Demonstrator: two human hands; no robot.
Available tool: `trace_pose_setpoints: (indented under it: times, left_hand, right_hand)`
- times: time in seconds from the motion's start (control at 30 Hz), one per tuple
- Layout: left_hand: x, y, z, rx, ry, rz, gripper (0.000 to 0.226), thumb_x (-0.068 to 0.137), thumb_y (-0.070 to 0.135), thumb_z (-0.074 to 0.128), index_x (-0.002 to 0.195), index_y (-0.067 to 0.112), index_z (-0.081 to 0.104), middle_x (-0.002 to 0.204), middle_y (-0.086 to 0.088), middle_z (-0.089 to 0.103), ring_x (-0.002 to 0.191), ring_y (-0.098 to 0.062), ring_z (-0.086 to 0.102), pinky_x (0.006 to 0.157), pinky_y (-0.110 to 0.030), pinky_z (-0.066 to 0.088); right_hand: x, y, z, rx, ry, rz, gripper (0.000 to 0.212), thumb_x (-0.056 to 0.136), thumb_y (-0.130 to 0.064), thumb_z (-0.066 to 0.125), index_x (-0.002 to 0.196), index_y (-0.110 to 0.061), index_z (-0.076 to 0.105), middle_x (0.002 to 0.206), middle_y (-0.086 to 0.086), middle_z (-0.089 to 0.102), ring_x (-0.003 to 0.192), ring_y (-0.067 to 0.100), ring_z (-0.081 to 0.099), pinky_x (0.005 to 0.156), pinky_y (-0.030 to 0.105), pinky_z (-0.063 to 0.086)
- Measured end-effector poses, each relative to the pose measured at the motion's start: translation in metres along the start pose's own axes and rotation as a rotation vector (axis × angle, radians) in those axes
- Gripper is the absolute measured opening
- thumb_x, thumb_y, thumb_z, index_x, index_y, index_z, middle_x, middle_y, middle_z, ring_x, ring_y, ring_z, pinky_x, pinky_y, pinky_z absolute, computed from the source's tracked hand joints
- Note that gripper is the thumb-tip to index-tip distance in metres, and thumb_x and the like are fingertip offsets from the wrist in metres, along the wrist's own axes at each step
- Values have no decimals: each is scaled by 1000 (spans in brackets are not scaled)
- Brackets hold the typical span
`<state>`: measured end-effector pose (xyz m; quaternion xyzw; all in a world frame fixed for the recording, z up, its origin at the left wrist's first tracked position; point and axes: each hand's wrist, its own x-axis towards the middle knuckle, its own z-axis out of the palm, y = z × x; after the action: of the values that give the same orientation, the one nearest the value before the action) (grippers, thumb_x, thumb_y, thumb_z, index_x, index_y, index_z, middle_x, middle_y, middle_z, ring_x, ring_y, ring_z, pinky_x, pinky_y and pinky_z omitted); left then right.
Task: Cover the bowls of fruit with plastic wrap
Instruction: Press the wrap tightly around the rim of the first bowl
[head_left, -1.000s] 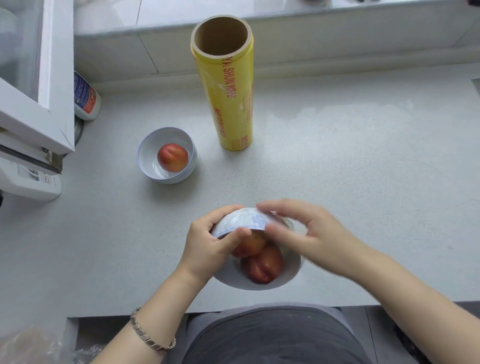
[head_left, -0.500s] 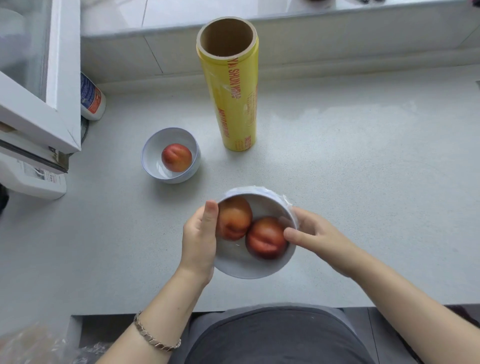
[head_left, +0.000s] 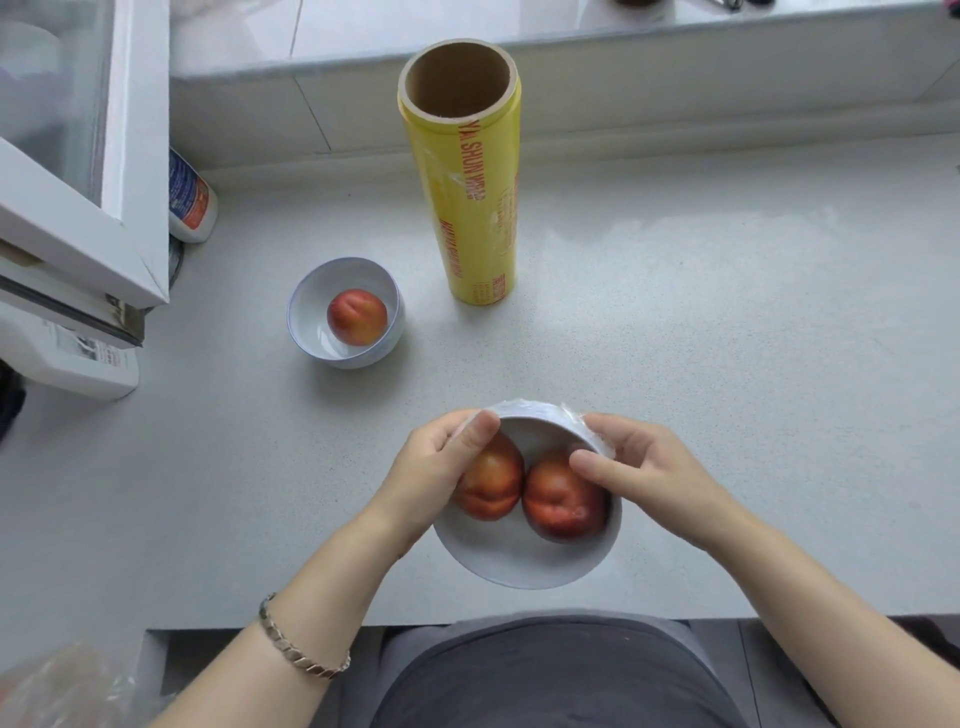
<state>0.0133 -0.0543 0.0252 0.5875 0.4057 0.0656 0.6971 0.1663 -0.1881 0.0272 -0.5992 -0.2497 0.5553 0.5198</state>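
— Where's the nectarine bowl (head_left: 519, 564)?
— In front of the cling-film roll (head_left: 467, 208), tilted; left hand (head_left: 441, 470) and right hand (head_left: 641, 465) pinch film (head_left: 540, 412) at its rim
— Risk?
— Overpulling could tear film; tilt could spill fruit (head_left: 563, 499)

From the near bowl (head_left: 519, 566), bare counter (head_left: 727, 338) runs wide from 1 to 4 o'clock; the upright wrap roll (head_left: 472, 208) blocks 12 o'clock; the small bowl (head_left: 317, 283) sits at 11 o'clock, a passable gap between them; the window frame (head_left: 78, 223) juts in farther out at 10 o'clock.
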Motion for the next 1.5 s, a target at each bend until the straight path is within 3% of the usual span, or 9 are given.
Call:
trace_pose_setpoints:
  times: [0.13,0.27,0.4,0.6,0.83,1.07,1.2,1.33,1.5]
  left_hand:
    - [-5,-4,6,-32,68,113,48,62,62,60,87,23,72,89,6,73,87,-9,64,81,-22,49]
    - [-13,-7,9,54,186,200,30,57,55,63,78,34,69,79,19,70,77,2,62,71,-9,45]
    - [-16,-12,5,150,193,197,35,52,57,66,81,38,67,83,21,69,82,-2,62,74,-12,45]
    - [-20,-17,3,213,127,183,36,49,57,69,82,42,68,86,18,70,86,-1,63,78,-12,44]
    - [-22,-20,2,276,58,175,36,50,56,70,83,44,68,89,15,70,89,-6,63,81,-16,45]
    - [-21,-17,9,321,26,165,32,47,59,68,79,57,63,89,26,67,86,3,61,78,-9,43]
    - [-20,-14,10,329,-2,163,33,48,59,67,80,57,63,88,24,67,83,2,61,76,-10,45]
    - [-21,-14,6,320,-8,152,30,48,59,67,78,59,63,86,29,66,83,7,60,77,-8,42]
    - [-23,-17,2,310,-6,182,45,44,58,71,87,46,63,90,23,69,89,4,61,82,-12,43]
  right_hand:
    - [-1,-17,-1,-100,-27,13,28,71,-30,73,99,-30,66,98,-4,73,94,10,67,83,20,52]
    - [-1,-44,1,-351,98,30,18,72,-41,67,84,-27,68,89,-8,70,78,-1,65,71,9,47]
    - [10,-55,4,-657,-22,198,19,77,-42,66,76,-23,68,74,-5,65,67,6,56,70,24,45]
    - [17,-47,-1,-642,-223,317,19,84,-28,62,78,-12,69,70,-2,61,69,10,52,72,27,44]
    - [18,-29,3,-150,-103,414,19,92,-15,50,75,-10,57,61,-2,57,61,9,43,59,17,35]
    - [30,-40,-4,-317,-247,628,45,67,-54,66,78,-10,64,57,-6,53,58,7,44,62,18,40]
    - [32,-45,-4,-419,-311,629,38,60,-54,71,50,-18,64,59,-1,49,55,9,41,58,20,35]
    - [30,-29,6,-226,-146,416,35,81,-25,66,49,-17,55,48,-5,45,45,3,37,52,16,29]
    - [28,-7,24,-126,264,168,30,82,-20,65,53,-14,58,47,-1,48,37,1,38,47,12,31]
